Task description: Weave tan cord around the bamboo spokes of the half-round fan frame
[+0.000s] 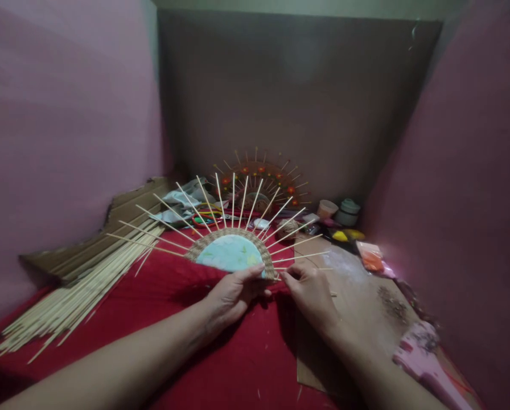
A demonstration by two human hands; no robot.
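Note:
A half-round woven piece (228, 252) with a pale blue patterned centre and a braided tan rim is held upright over red cloth. Thin wooden sticks (233, 199) fan outward from its rim. My left hand (238, 290) grips the lower right part of the piece, thumb on the front and fingers behind. My right hand (308, 290) is closed in a pinch at the rim's right end, by the lowest sticks. What lies between its fingertips is too small to make out.
Loose sticks (79, 290) lie in a bundle on the left beside torn cardboard (122, 210). A finished-looking fan with orange flowers (261, 169) leans at the back. To the right are a cardboard sheet (344, 307), a pink glue gun (421, 353), a cup (327, 209) and a lidded jar (348, 212).

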